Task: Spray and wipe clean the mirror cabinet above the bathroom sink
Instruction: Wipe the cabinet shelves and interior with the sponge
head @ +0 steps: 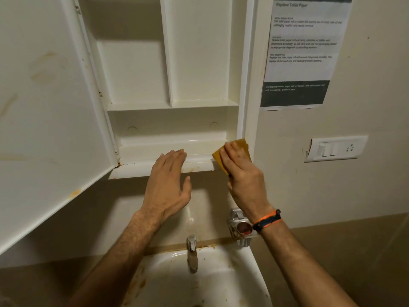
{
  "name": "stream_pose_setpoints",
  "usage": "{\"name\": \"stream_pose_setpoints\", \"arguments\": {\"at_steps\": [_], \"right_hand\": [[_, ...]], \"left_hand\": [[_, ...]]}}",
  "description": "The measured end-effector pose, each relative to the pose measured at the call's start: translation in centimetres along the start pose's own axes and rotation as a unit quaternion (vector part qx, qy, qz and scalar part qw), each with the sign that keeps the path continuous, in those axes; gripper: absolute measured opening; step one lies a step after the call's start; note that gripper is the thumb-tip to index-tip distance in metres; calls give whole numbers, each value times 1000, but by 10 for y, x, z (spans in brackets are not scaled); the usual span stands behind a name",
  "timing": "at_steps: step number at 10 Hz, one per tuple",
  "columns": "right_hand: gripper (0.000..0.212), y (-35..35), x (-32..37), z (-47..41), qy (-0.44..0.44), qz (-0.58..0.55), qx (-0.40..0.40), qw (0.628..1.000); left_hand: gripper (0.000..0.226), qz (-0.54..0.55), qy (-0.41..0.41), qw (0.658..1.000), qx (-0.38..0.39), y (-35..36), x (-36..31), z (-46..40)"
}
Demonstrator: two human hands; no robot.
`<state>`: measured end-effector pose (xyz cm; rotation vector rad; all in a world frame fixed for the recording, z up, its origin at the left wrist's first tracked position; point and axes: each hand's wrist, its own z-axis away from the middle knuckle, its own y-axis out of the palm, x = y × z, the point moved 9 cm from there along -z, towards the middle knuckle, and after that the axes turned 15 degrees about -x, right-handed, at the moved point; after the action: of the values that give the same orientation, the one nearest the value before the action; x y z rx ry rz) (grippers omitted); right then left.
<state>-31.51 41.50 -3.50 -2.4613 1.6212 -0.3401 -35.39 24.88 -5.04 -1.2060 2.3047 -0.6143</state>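
Two hands at the cabinet (177, 120): right hand (241, 171) presses yellow cloth (241, 144) on its lower ledge, grip flat; left hand (170, 173) released, resting there.

Both bare forearms reach up and forward. The left hand (169, 180) lies flat, fingers straight, thumb spread — the right hand (243, 173) presses palm-down, a braided band on its wrist.

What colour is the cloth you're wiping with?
Mustard yellow cloth, seen in the head view under the right hand.
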Motion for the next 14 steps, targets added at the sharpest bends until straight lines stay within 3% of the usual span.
{"name": "stream_pose_setpoints", "arguments": {"at_steps": [2, 3, 4, 5, 6, 7, 8, 9, 10, 11, 12, 13, 14], "right_hand": [[85, 11, -8, 43, 45, 17, 33, 998], [69, -3, -11, 44, 104, -35, 2, 994], [62, -23, -18, 18, 149, -82, -84, 982], [63, -12, -12, -5, 72, -67, -50, 994], [76, 15, -2, 9, -14, -4, 46, 999], [85, 20, -5, 28, -8, 11, 61, 998], [80, 15, -5, 35, 32, -18, 58, 998], [68, 0, -6, 28, 83, -79, 25, 993], [65, -14, -8, 7, 74, -100, -35, 992], [69, 0, 5, -1, -12, -72, 2, 997], [82, 23, 14, 15, -84, -13, 75, 994], [85, 26, 9, 29, -81, -4, 75, 994], [85, 23, 6, 32, -81, -16, 58, 995]], "left_hand": [[66, 3, 2, 1000, -3, 0, 0, 0], [66, 2, 5, 1000, -7, 0, 0, 0], [66, 1, 4, 1000, -8, 0, -1, -1], [63, 0, 5, 1000, -9, 1, -1, -1], [62, -4, 5, 1000, -12, 0, -1, 0], [63, -6, 4, 1000, -9, 0, -1, -1], [64, -3, 1, 1000, -12, -1, -2, 0], [65, 30, -22, 997, -72, -15, -6, 7], [64, 76, -116, 975, -175, -34, 1, 25], [62, 142, -253, 921, -259, -42, 17, 50], [66, 215, -407, 846, -269, -30, 40, 72], [70, 304, -541, 745, -244, -7, 61, 86], [68, 489, -620, 572, -220, 18, 66, 88]]}}
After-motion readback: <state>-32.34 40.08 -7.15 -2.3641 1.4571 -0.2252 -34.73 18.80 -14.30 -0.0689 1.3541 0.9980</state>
